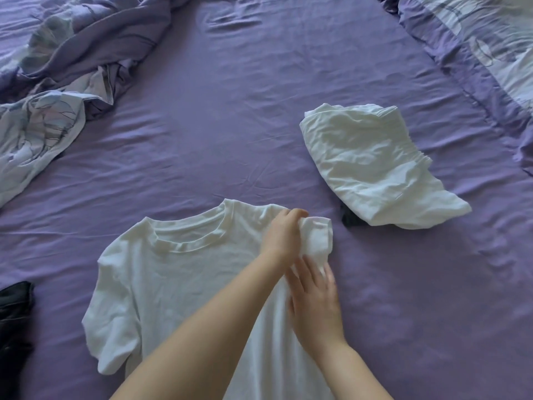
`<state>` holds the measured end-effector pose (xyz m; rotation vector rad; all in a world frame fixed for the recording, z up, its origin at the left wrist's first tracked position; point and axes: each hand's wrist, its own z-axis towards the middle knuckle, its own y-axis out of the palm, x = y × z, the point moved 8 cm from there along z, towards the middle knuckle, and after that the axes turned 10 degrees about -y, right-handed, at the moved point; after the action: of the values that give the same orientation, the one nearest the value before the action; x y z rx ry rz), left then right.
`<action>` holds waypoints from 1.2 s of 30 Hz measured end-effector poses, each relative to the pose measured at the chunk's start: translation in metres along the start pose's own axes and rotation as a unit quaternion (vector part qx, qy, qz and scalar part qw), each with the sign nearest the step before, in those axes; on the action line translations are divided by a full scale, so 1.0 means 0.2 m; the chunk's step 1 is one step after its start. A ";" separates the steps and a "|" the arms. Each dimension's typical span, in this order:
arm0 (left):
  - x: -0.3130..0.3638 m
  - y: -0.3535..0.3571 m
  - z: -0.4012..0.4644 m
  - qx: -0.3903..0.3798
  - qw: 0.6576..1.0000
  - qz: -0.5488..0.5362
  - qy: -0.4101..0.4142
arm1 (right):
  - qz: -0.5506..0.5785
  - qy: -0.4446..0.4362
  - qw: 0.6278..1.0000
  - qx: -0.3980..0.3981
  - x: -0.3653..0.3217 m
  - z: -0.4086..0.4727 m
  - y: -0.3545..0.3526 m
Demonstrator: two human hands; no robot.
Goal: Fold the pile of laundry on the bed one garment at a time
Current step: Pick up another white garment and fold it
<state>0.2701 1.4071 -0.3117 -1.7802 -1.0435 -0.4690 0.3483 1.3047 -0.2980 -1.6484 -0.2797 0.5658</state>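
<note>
White tee [178, 284] w/ no print, white folded garment [372, 166] likewise plain, dark bit [350, 220] poking from under it, plain purple sheet [230, 125], purple duvet [52, 90] w/ pale blue-grey leaf print, black cloth [14, 313] at left edge.

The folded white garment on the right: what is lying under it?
Under the folded white garment, only a dark corner sticks out at its near-left edge, on the purple sheet. The rest is covered, so it cannot be identified.
</note>
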 end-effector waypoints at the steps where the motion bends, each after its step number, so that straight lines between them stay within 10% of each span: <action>1: -0.06 -0.05 -0.03 0.027 0.999 0.029 0.002 | -0.014 -0.007 0.999 -0.031 -0.02 0.01 0.02; 10: -0.69 -0.62 -0.39 0.167 0.926 0.328 -0.081 | -0.031 -0.109 0.991 -0.077 -0.45 0.10 0.08; 15: -1.08 -1.06 -0.55 0.231 0.900 0.230 -0.289 | -0.006 -0.209 0.976 -0.057 -0.78 0.19 0.15; 21: -1.36 -1.17 -0.62 0.166 0.906 -0.050 -0.386 | 0.044 -0.258 0.956 -0.135 -1.06 0.41 0.22; 29: -1.24 -1.28 -0.56 0.128 0.970 -0.053 -0.202 | 0.085 -0.354 0.926 -0.096 -1.44 0.79 0.11; 36: -1.38 -1.37 -0.65 -0.011 0.955 0.051 -0.291 | 0.041 -0.264 0.960 -0.087 -1.48 1.05 0.09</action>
<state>-0.0897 1.2118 -0.2973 -2.0351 -1.3337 0.1278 -0.0131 1.3361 -0.2703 -1.6582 -0.6679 1.0702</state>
